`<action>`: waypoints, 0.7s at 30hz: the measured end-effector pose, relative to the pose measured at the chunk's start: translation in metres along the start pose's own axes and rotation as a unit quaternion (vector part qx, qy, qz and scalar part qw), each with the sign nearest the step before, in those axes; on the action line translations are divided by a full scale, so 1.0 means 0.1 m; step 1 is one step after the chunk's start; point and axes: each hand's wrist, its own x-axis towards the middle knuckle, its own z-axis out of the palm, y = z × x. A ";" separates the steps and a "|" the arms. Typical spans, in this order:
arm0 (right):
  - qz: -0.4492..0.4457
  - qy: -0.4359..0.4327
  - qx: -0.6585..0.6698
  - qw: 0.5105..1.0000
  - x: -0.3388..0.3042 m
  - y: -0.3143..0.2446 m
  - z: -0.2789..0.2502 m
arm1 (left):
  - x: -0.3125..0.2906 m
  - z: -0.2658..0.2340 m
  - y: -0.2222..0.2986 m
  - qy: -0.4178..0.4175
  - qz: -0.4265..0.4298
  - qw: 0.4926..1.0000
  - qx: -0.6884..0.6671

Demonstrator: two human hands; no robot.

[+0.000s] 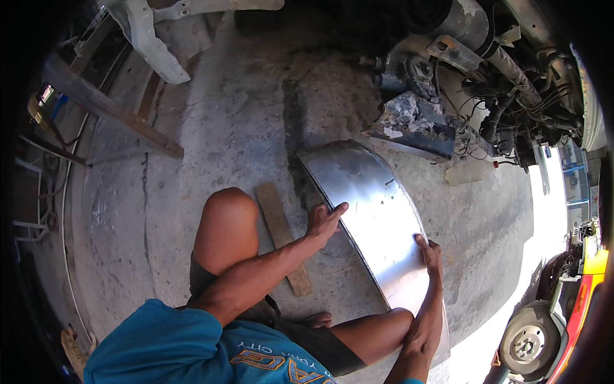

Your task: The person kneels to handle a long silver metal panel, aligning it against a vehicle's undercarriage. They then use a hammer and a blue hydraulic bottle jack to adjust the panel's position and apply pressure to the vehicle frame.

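Note:
A long, curved panel of shiny bare sheet metal [374,192] slants across the space in front of me, its near end beside my right knee. My left hand [325,222] grips its left edge, thumb on top and fingers curled beneath. On the opposite edge, my right hand [431,253] is closed with the thumb pressed on the upper face; its other fingers are mostly hidden. Small dark marks and a few dents show on the metal. Left of the panel, a narrow wooden board [281,237] lies flat on the concrete floor [217,141].
Greasy vehicle parts with pipes and wires [511,89] fill the far right, beside a dark metal bracket [409,131]. A rusty steel beam [121,105] and a pale metal frame [150,38] stand far left. A wheel [529,342] of a red-and-yellow vehicle is at lower right.

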 end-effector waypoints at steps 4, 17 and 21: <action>-0.003 0.015 -0.017 1.000 -0.09 -0.41 -0.03 | 0.24 -0.07 0.12 -0.006 -0.003 1.000 -0.010; -0.013 -0.013 -0.002 1.000 0.13 -0.51 0.04 | 0.82 -0.15 0.00 -0.019 -0.017 1.000 -0.005; -0.033 0.006 -0.016 0.999 0.37 -0.60 0.05 | 1.00 -0.14 0.19 0.007 0.011 1.000 0.002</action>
